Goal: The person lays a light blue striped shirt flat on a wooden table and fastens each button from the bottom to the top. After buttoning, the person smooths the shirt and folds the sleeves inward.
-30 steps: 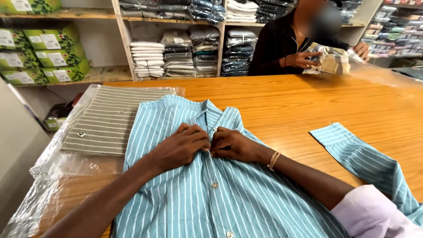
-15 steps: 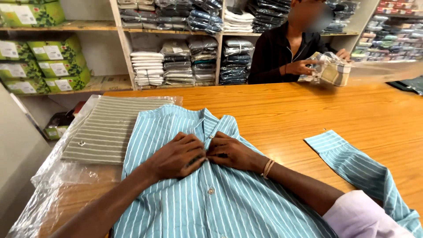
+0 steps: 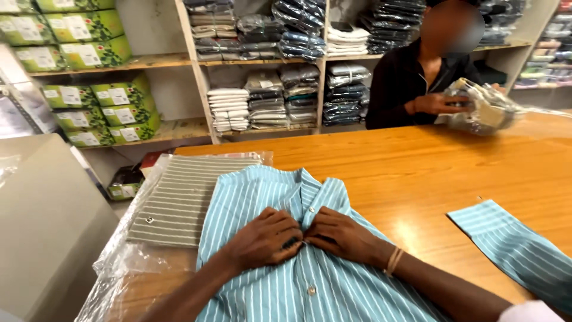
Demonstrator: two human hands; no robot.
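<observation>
A light blue shirt with white stripes (image 3: pixel 250 197) lies flat, front up, on the wooden table (image 3: pixel 417 173). My left hand (image 3: pixel 265 238) and my right hand (image 3: pixel 339 235) meet at its button placket just below the collar, fingers pinched on the fabric around a button. One white button (image 3: pixel 310 290) shows lower on the placket. The shirt's sleeve (image 3: pixel 512 244) stretches out to the right on the table. A thin band circles my right wrist.
A folded grey striped shirt in a clear plastic bag (image 3: pixel 179 200) lies left of the blue shirt. Across the table a person in black (image 3: pixel 411 89) holds a bagged garment (image 3: pixel 482 107). Shelves of folded clothes (image 3: pixel 268 101) and green boxes (image 3: pixel 101 95) stand behind.
Both hands stay pinched on the placket with only small finger movements. The view has shifted slightly, with the shirt a little lower in frame. The person opposite keeps handling the bagged garment.
</observation>
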